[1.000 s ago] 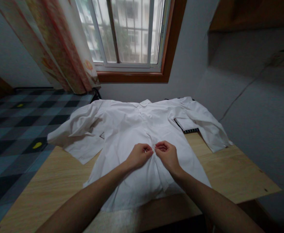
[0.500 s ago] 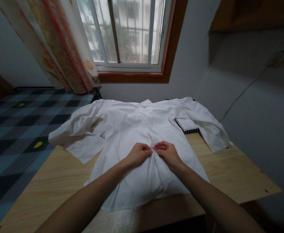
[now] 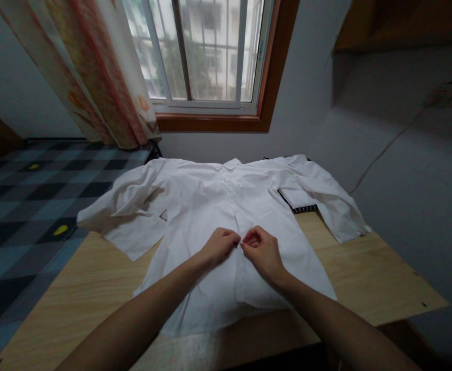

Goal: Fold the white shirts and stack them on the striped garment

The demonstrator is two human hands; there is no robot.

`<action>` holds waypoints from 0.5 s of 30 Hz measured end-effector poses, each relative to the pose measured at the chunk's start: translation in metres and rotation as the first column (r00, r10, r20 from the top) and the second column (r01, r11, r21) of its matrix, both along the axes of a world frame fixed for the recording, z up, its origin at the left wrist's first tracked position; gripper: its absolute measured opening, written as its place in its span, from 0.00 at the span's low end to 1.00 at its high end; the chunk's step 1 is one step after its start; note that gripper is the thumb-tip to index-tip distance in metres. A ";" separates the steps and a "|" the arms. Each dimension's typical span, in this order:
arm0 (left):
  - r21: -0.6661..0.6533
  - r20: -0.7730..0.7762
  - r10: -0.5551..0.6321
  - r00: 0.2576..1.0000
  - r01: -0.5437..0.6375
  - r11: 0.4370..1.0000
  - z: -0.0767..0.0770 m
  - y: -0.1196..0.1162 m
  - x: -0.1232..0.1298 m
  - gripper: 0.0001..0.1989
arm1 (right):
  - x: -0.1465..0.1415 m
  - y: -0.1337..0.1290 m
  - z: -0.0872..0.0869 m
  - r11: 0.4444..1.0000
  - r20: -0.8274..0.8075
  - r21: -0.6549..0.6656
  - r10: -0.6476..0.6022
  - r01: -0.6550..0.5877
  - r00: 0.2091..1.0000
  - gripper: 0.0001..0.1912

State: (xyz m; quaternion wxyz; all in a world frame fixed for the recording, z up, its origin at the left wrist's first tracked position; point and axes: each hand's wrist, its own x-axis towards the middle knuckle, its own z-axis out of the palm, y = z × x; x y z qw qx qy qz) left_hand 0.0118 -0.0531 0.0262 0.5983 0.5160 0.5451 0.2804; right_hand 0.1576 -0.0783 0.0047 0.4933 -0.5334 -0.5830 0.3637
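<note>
A white long-sleeved shirt (image 3: 198,206) lies front up on a wooden table, collar toward the window and sleeves spread to both sides. At its front placket, below the middle, my left hand (image 3: 221,245) pinches the cloth edge. My right hand (image 3: 262,250) is closed in a pinch on the same placket, its fingertips almost meeting those of the left. Any button between the fingers is hidden. Below the hands the placket runs down to the hem at the near edge.
The wooden table (image 3: 368,273) has a notebook with a black spiral edge (image 3: 305,208) partly under the right sleeve. A bed with a checked cover (image 3: 13,216) stands at left. Behind are a window (image 3: 206,56) and a curtain (image 3: 105,77); a shelf (image 3: 403,31) hangs upper right.
My right hand has turned slightly, its fingers more curled, and its fingertips have shifted a little toward me. The lower front flaps now lie flatter and closer together. The left hand moved slightly left.
</note>
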 end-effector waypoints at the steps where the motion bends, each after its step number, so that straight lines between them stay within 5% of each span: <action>1: 0.000 -0.002 0.000 1.000 0.000 1.000 0.002 0.000 0.000 0.09 | -0.001 -0.001 0.000 1.000 0.006 0.016 -0.009 0.009 1.000 0.06; 15: 0.089 -0.028 0.027 0.999 -0.024 0.996 -0.006 0.000 0.002 0.09 | 0.002 -0.002 -0.001 0.998 0.032 0.053 -0.034 0.032 0.999 0.07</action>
